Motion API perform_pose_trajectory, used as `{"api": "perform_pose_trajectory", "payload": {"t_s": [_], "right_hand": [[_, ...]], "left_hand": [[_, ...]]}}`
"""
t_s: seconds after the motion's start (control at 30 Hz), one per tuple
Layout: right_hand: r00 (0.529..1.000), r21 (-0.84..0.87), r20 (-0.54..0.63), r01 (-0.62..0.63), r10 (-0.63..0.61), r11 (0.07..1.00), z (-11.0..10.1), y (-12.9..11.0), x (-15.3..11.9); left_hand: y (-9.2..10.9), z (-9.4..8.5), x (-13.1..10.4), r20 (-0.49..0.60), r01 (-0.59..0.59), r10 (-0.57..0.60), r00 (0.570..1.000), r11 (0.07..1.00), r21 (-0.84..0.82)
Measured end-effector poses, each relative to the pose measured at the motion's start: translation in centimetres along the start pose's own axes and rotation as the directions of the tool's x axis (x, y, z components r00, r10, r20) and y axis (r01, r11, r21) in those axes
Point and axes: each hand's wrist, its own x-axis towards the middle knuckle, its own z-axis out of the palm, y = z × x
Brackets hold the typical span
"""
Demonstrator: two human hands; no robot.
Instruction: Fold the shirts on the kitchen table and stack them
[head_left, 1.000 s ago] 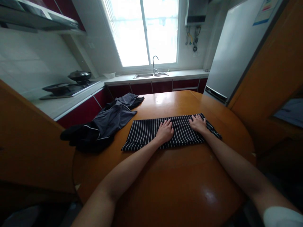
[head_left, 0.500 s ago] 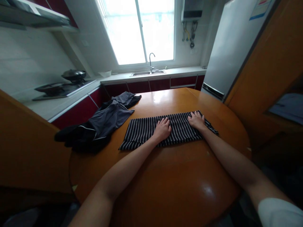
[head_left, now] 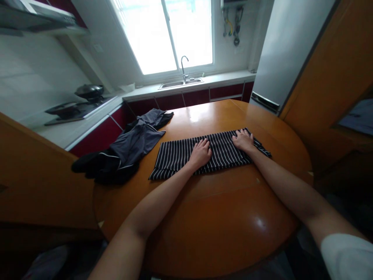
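A black cloth with white stripes (head_left: 175,155), folded into a long flat shape, lies across the middle of the wooden table (head_left: 221,217). Whether it is a garment or an apron I cannot tell. My left hand (head_left: 201,153) rests palm down near its centre, fingers stretched out and open. Toward the cloth's right end, my right hand (head_left: 243,140) also lies flat, with its fingers spread on the far part. Loose layers of the cloth stick out past my right wrist.
A crumpled grey and black garment (head_left: 131,144) with white piping hangs over the table's left edge. Beyond the table are a counter with a sink (head_left: 180,83) and tap, a stove with pans (head_left: 89,91) at left, and a fridge (head_left: 291,50) at right.
The camera view has tilted down slightly, so the room sits higher in the picture. Both hands stay on the striped cloth in nearly the same places.
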Motion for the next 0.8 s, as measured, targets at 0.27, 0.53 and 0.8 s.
{"api": "perform_pose_trajectory", "payload": {"t_s": [0.27, 0.53, 0.8], "right_hand": [[0.996, 0.004, -0.086, 0.019, -0.018, 1.000, -0.4, -0.4, -0.5], [0.878, 0.027, -0.128, 0.468, -0.461, 0.884, -0.1, -5.4, -4.1], [0.925, 0.019, 0.123, 0.359, -0.359, 0.933, 0.9, -5.3, -3.7]], "left_hand": [[0.0, 0.1, 0.0, -0.004, -0.005, 0.005, 1.000, 1.000, -0.022], [0.0, 0.1, 0.0, -0.020, -0.011, 0.011, 1.000, 1.000, -0.015], [-0.1, 0.4, 0.0, -0.026, -0.017, 0.017, 1.000, 1.000, 0.000]]}}
